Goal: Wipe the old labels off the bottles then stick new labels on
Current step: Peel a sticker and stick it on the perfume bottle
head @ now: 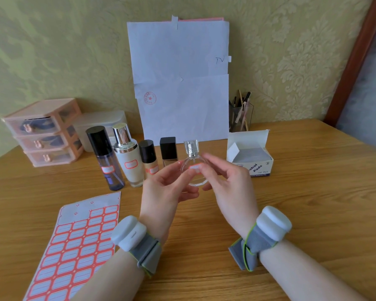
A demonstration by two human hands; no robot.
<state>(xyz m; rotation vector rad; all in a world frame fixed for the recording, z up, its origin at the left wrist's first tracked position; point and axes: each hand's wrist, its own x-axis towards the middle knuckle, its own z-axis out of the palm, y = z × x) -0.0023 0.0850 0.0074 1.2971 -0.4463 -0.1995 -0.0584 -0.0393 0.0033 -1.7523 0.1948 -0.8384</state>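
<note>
**A:** Where's the round glass bottle (191,158)?

**B:** Up in the air over the table (313,192), in front of the row of 4 other bottles (128,161). Both hands have it.

**A:** Why hold it up?

**B:** Prob. so the new label (193,166) goes on flat. It's on the front w/ a red edge, facing the person.

**A:** Left hand?

**B:** Left hand (167,187) is palm up, fingers curled round the bottle's left side & bottom. I think it holds the bottle steady.

**A:** Right hand?

**B:** Right hand (228,181) comes in from the right. Thumb on the label, a finger bent under the bottle, so it grips too. Looks like it's pressing the label down.

**A:** Stickers?

**B:** Label sheet (74,246) lies flat by the left arm, easy to reach. Top rows are bare.

**A:** Wipes?

**B:** Box of alcohol pads (251,157) is open, back right.
</note>
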